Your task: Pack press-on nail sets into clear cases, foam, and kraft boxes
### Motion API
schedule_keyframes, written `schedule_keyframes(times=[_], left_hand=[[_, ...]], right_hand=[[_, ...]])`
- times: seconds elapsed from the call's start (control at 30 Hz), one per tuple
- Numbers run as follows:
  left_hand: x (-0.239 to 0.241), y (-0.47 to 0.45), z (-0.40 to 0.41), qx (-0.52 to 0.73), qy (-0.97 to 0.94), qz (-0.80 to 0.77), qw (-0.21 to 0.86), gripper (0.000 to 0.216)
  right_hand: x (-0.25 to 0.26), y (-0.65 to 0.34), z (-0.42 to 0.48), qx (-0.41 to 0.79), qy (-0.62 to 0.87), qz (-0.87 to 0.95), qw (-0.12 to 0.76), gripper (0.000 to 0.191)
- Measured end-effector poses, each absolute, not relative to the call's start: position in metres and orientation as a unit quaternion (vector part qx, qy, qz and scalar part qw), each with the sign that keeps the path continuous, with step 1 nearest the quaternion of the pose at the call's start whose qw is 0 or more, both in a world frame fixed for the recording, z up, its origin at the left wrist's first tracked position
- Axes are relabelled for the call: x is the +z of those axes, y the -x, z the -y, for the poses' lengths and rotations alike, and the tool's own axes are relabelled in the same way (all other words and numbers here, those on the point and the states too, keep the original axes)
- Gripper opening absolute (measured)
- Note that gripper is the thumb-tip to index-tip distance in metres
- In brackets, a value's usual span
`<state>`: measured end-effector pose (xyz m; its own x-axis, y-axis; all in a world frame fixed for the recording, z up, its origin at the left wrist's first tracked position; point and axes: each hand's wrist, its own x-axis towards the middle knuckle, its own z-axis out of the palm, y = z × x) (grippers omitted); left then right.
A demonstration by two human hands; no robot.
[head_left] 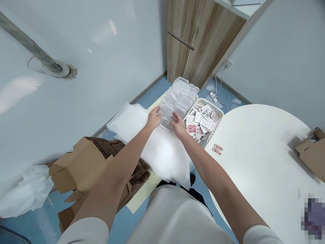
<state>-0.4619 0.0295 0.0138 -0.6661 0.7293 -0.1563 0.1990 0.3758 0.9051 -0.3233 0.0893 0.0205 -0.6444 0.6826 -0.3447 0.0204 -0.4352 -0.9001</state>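
Head view shows both bare hands stretched forward over a heaped pile of clear, rectangular, thin plastic cases (179, 96), which lies ahead of the person, just left of a white, perforated plastic basket (209, 136). The left hand (154, 118) is at the near left side of the pile, thumb and fingers turned inward; the right hand (178, 126) is at the near right side, its fingers bent toward the left one. Part of the pile shows between them, but the transparent plastic blends together, so I cannot tell whether either hand is grasping a case or merely touching one. Inside the basket, white printed paper cards (207, 122) lie jumbled, some with reddish pictures. Below the hands, translucent white, soft-looking sheets (167, 152) spread in a loose stack. To the left, brown, flattened cardboard boxes (81, 162) are piled up, partly behind the left forearm. On the right is a smooth, white, round-edged table (254, 142), bearing a small card with glossy, reddish oval pieces (217, 149) near the basket and a brown cardboard box (313, 154) at the far right. Beyond the pile is a brown-striped, wood-grain cabinet (193, 61).
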Motion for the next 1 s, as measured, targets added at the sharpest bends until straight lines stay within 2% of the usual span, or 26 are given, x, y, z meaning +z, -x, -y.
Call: schedule_keyframes(times=[0.17,0.27,0.4,0.57,0.7,0.83,1.0], left_hand=[[0.04,0.423,-0.031,0.554,-0.283,-0.732,0.278,0.032],[0.061,0.378,-0.028,0.59,-0.242,-0.695,0.332,0.026],[0.082,0.299,-0.015,0.61,-0.207,-0.641,0.418,0.028],[0.095,0.191,0.006,0.586,-0.206,-0.565,0.544,0.042],[0.097,0.107,0.021,0.547,-0.195,-0.51,0.635,0.043],[0.094,0.032,0.032,0.528,-0.188,-0.49,0.668,0.038],[0.091,-0.022,0.041,0.456,-0.254,-0.524,0.673,0.035]], right_hand=[[0.042,0.28,-0.087,0.753,0.355,0.477,0.283,0.063],[0.055,0.235,-0.081,0.74,0.361,0.468,0.321,0.061],[0.074,0.152,-0.064,0.723,0.381,0.454,0.355,0.055],[0.093,0.03,-0.035,0.693,0.437,0.428,0.382,0.044],[0.101,-0.058,-0.009,0.68,0.47,0.41,0.386,0.048],[0.105,-0.124,0.015,0.692,0.476,0.384,0.383,0.056],[0.103,-0.182,0.028,0.633,0.526,0.39,0.413,0.052]])
